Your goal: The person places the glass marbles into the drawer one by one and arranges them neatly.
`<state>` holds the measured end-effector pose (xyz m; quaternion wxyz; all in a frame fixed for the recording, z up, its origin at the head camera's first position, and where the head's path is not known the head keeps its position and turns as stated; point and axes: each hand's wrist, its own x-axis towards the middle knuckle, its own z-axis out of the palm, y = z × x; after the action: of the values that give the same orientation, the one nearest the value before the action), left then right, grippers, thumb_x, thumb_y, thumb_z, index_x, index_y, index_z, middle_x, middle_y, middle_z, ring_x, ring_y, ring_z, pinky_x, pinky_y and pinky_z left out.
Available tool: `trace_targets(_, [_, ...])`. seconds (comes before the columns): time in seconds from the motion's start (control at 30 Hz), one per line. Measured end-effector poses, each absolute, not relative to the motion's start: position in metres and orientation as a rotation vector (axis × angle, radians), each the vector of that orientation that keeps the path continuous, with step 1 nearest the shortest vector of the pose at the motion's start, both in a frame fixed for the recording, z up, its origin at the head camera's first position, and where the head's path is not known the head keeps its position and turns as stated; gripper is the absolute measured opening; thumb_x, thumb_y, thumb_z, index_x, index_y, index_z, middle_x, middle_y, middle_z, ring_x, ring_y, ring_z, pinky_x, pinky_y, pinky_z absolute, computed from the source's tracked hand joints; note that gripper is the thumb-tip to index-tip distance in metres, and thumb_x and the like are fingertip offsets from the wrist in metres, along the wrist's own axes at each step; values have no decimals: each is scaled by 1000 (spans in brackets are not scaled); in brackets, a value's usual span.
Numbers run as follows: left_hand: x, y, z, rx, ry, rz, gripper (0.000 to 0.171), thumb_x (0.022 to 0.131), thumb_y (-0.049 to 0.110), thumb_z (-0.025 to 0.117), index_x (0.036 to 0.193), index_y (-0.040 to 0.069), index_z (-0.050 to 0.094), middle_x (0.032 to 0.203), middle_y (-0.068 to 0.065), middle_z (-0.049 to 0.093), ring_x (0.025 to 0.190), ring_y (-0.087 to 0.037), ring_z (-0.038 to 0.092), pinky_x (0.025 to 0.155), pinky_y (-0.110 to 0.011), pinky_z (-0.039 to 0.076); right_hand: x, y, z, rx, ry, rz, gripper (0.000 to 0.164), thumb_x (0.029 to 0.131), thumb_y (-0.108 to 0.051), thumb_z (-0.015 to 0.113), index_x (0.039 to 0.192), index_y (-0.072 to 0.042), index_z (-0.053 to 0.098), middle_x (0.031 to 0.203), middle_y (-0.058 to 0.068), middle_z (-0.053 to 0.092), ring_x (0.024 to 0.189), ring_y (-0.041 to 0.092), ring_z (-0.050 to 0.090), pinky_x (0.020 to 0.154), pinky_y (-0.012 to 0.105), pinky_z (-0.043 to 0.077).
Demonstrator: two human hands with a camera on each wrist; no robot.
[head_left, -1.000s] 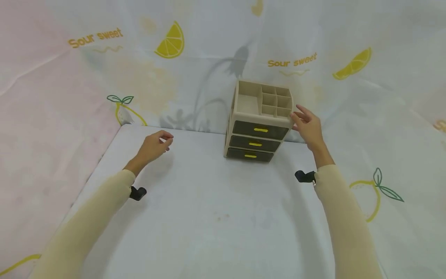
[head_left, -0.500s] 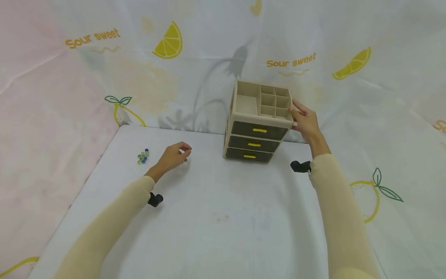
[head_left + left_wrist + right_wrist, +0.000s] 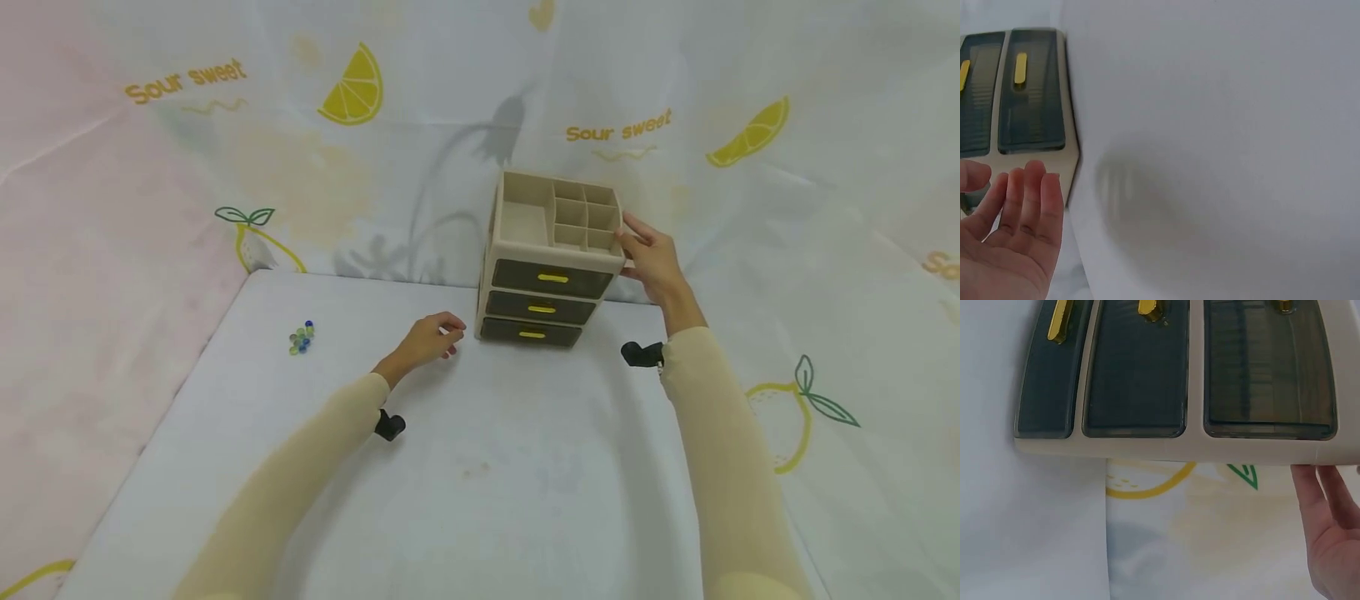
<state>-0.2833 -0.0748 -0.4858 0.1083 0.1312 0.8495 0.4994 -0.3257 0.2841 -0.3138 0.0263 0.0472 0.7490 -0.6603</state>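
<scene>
A beige desktop organizer (image 3: 487, 250) with three dark see-through drawers and yellow handles stands at the back of the white table. Its top has one large compartment and several small ones. My right hand (image 3: 654, 260) rests against the organizer's upper right side; in the right wrist view, extended fingers (image 3: 1310, 487) touch that side. Just left of the lowest drawer is my left hand (image 3: 429, 340), its fingers loosely bent and holding nothing. The left wrist view shows its fingers (image 3: 1034, 200) in front of the organizer, whether touching I cannot tell.
A small cluster of blue and green glass marbles (image 3: 301, 338) lies on the table's left side. Behind the white table (image 3: 480, 467) hangs a lemon-printed cloth (image 3: 420, 150), close to the organizer's back.
My left hand has moved right from beside the marbles, uncovering them, to the organizer's lower left. My right hand has settled against the organizer's upper right side.
</scene>
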Motion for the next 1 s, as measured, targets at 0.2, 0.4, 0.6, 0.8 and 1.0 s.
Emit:
trace_targets(0.2, [-291, -49, -500, 315, 2395, 1583, 27, 97, 19, 60, 117, 1, 63, 105, -13, 66, 76, -20, 68, 65, -30, 57, -327, 285, -314, 181, 2293, -2081, 50, 98, -25, 60, 146, -30, 46, 148, 11, 44, 130, 29, 48, 101, 49, 44])
trace_targets(0.4, [-291, -9, -508, 250, 2249, 1630, 31, 96, 22, 63, 115, -1, 63, 99, -11, 70, 80, -18, 70, 72, -29, 57, -329, 283, -315, 200, 2268, -2115, 49, 97, -25, 61, 144, -30, 49, 147, 11, 46, 127, 29, 50, 99, 45, 46])
trace_targets(0.6, [-287, 27, -507, 141, 2136, 1707, 31, 98, 21, 60, 113, -6, 65, 99, -14, 70, 81, -19, 71, 75, -29, 57, -329, 282, -316, 205, 2302, -2097, 49, 97, -24, 61, 144, -28, 49, 145, 12, 48, 126, 29, 52, 94, 42, 50])
trace_targets(0.8, [-288, 46, -500, -25, 1931, 1895, 36, 101, 20, 55, 116, -12, 61, 101, -20, 69, 87, -24, 71, 82, -35, 56, -328, 283, -318, 221, 2323, -2076, 49, 97, -25, 61, 145, -29, 48, 145, 13, 48, 125, 29, 52, 91, 40, 52])
trace_targets(1.0, [-292, 55, -493, -161, 1799, 2047, 35, 101, 15, 54, 120, -14, 57, 102, -22, 68, 89, -26, 71, 86, -37, 55, -330, 284, -318, 202, 2307, -2101, 48, 98, -23, 61, 144, -29, 49, 144, 13, 49, 120, 29, 56, 83, 35, 56])
